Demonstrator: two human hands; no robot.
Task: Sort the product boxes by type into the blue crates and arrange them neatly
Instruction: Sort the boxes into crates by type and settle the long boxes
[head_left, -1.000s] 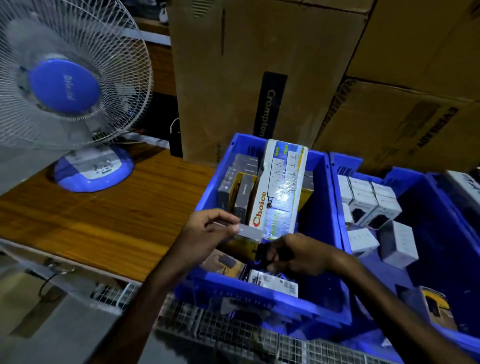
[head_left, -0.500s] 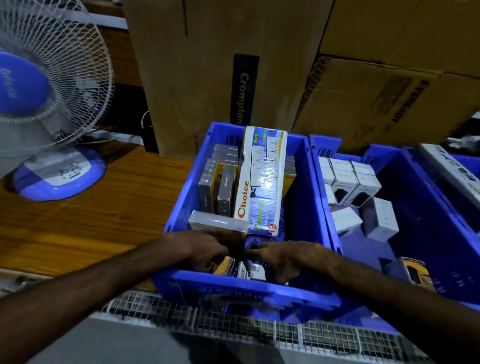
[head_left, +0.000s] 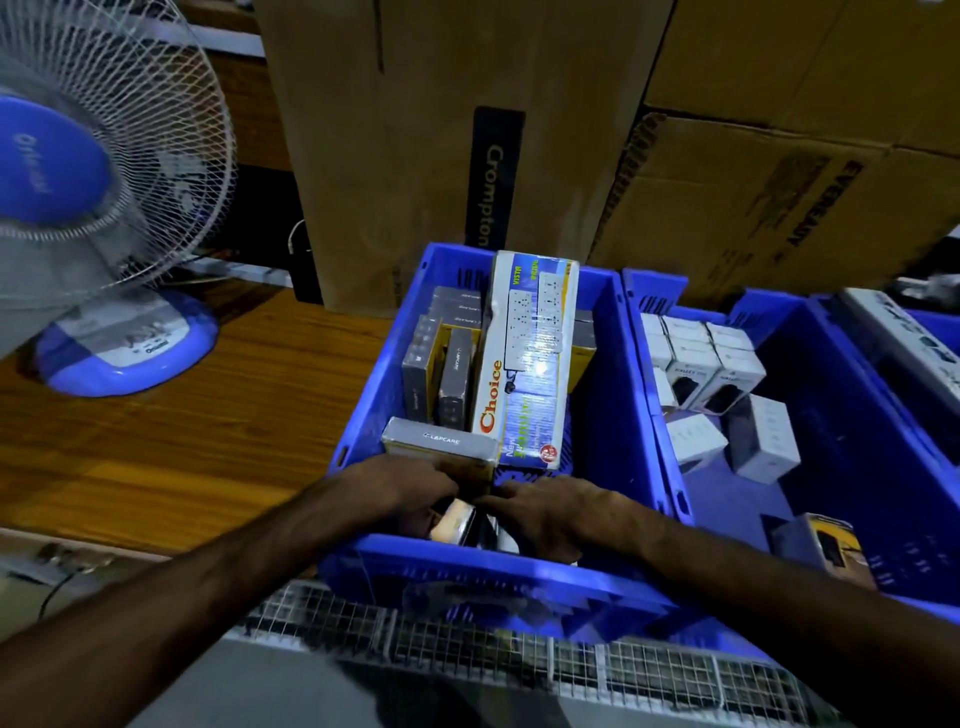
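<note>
Inside blue crate (head_left: 613, 374): Choice box (head_left: 524, 364), grey boxes (head_left: 441, 374).

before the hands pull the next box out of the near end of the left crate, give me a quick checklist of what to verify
1. Both hands inside the crate: ok, left hand and right hand are at its near end.
2. Firm grip on a box: cannot tell, fingertips are hidden.
3. Grey Lapcare box out of the way: not ok, it lies directly above the hands.
4. Choice box stable: not ok, it leans on the grey boxes.
5. Room in the second crate with white boxes: ok, bare floor shows.
</note>
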